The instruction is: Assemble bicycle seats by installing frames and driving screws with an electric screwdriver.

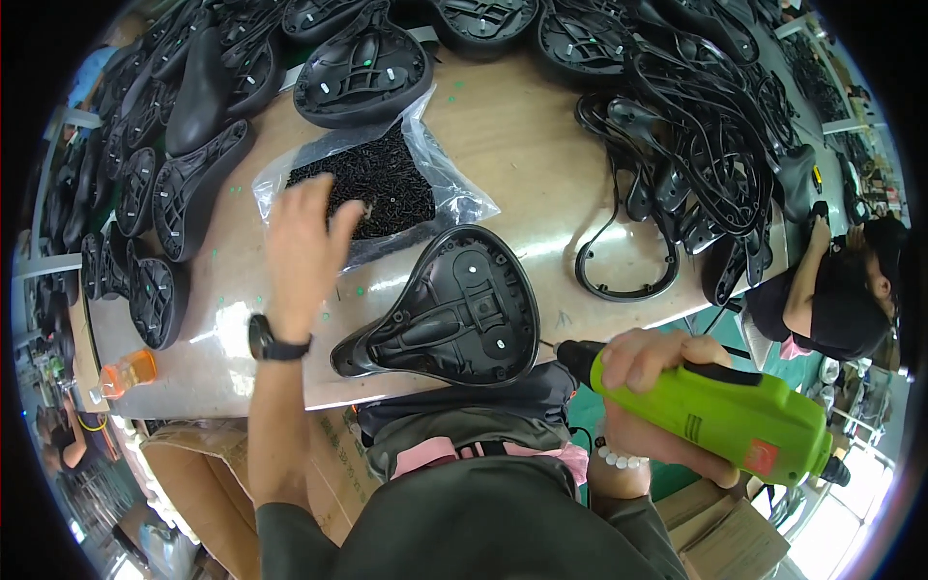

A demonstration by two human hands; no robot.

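My left hand (304, 237) is over the near left part of a clear plastic bag (454, 184). Its fingers are spread, and it reaches toward a heap of small black screws (382, 184) on the bag. My right hand (648, 387) is wrapped round a lime-green electric screwdriver (715, 416), whose dark tip points left. Between my hands a black bicycle saddle (445, 333) lies underside up at the table's near edge, its narrow nose to the left. The driver's tip is close to the saddle's right rim.
Black saddles (362, 72) line the far and left sides of the table (512, 164). A tangled pile of black rim strips (696, 145) lies at the right. An orange container (129, 372) stands at the left corner, cardboard boxes (198, 483) below. Another person (831, 290) sits at the right.
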